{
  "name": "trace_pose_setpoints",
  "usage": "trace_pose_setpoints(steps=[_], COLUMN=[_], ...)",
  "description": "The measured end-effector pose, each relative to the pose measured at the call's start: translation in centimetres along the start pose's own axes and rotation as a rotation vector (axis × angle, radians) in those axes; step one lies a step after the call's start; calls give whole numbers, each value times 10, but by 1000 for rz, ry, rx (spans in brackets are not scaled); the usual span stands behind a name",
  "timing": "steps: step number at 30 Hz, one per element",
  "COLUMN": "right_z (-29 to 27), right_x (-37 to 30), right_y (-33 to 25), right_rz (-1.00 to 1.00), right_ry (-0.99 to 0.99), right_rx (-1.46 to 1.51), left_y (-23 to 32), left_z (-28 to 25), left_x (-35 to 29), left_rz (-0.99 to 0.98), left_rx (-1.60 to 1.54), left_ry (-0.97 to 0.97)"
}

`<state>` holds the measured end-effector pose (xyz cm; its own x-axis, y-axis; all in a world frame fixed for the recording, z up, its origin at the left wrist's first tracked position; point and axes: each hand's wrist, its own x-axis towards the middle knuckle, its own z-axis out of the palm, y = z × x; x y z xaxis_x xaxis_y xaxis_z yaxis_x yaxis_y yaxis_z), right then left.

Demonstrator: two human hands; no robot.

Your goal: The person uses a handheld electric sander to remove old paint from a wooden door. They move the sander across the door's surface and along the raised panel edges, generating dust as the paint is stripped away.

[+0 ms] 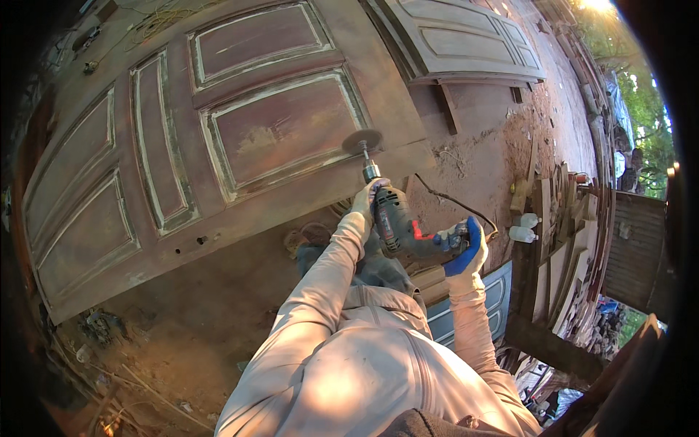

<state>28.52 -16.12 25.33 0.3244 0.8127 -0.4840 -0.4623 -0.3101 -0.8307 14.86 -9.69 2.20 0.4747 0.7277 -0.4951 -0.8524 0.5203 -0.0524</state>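
Both of my hands hold a dark electric drill (393, 218) with a red patch on its side. My left hand (366, 198) is wrapped round its front, just behind the chuck (371, 172). In a blue-and-pale glove, my right hand (470, 249) is closed round the rear handle. A round sanding disc (361, 139) on the drill's shaft is over the near right part of a large brown panelled door (397, 124); whether it touches the wood I cannot tell. Pale sanded strips run along the door's panel mouldings (156, 138).
Grey panelled doors (466, 44) lie stacked at the far right on wooden supports (448, 109). A power cord (455, 198) loops beside the drill. Plastic bottles (524, 229) and wooden boards (561, 284) lie to the right. A blue-grey panel (502, 291) is beside my right forearm.
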Motion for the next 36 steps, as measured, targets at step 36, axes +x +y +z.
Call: trace_pose_setpoints(steps=[36], right_z=[16], right_x=[-1], right_y=[21], right_rz=[52], right_ry=[-20], right_rx=[-70], left_y=[28], left_z=[-8], left_x=[-39], left_rz=[-70], left_rx=[-80], left_ry=[126])
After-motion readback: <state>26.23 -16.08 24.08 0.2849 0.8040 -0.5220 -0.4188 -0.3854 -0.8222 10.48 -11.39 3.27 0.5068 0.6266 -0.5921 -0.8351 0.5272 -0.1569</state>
